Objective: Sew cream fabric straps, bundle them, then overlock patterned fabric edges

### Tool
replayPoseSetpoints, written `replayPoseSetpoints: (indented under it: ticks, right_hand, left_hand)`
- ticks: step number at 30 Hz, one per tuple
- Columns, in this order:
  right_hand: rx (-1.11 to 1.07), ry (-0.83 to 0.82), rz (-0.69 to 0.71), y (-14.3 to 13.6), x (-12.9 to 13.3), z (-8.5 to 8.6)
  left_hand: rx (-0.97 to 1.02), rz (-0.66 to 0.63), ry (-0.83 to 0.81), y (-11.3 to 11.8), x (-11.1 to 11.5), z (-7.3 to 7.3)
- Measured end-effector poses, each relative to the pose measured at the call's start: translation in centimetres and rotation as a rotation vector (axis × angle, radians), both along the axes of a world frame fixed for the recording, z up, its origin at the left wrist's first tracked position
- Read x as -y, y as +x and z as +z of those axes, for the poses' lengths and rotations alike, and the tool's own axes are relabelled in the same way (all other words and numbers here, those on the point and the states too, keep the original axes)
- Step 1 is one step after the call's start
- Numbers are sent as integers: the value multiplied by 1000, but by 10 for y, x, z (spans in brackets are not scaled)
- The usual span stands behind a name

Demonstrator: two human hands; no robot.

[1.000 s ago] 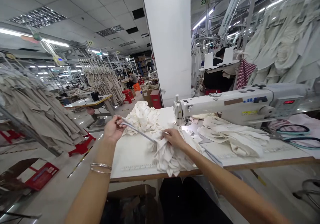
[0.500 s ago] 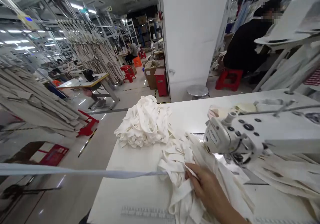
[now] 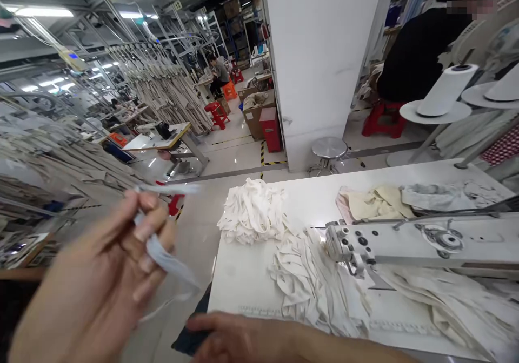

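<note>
My left hand (image 3: 117, 260), raised at the left and blurred by motion, is closed on a narrow pale bluish-white fabric strip (image 3: 172, 266). The strip loops between the fingers; one end sticks out to the right above the fingertips and another part hangs below. At the bottom edge my right hand (image 3: 231, 336) reaches left, its index finger stretched out and its lower fingers partly cut off. No thing shows in it. Just beyond its forearm a heap of white fabric strips (image 3: 304, 276) lies on the white sewing table (image 3: 239, 268).
Behind lies a second pile of white strips (image 3: 255, 212). A sewing machine (image 3: 389, 241) stands at the right, with cream cloth (image 3: 375, 201) behind it and a thread cone (image 3: 448, 90) beyond. A metal stool (image 3: 329, 148) stands near the pillar (image 3: 320, 66). A person in black (image 3: 417, 55) sits at the right.
My right hand has left the heap of strips and moved left and down. My left hand has come into view with the strip, which was stretched taut across the left before. The view has shifted.
</note>
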State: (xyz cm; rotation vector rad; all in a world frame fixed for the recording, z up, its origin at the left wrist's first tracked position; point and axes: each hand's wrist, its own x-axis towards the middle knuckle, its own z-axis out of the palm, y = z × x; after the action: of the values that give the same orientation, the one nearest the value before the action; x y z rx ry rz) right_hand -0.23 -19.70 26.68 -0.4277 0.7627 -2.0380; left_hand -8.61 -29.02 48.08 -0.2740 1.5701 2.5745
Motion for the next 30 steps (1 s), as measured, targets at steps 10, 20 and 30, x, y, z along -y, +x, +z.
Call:
replayPoseSetpoints:
  ticks: [10, 20, 30]
  right_hand:
    - [309, -322, -981, -109, -72, 38]
    - [416, 209, -1210, -196, -76, -70]
    - [259, 292, -1068, -185, -41, -46]
  left_hand:
    - [-15, 148, 119, -103, 57, -69]
    - [497, 137, -60, -226, 20, -256]
    - [467, -300, -22, -168, -24, -280]
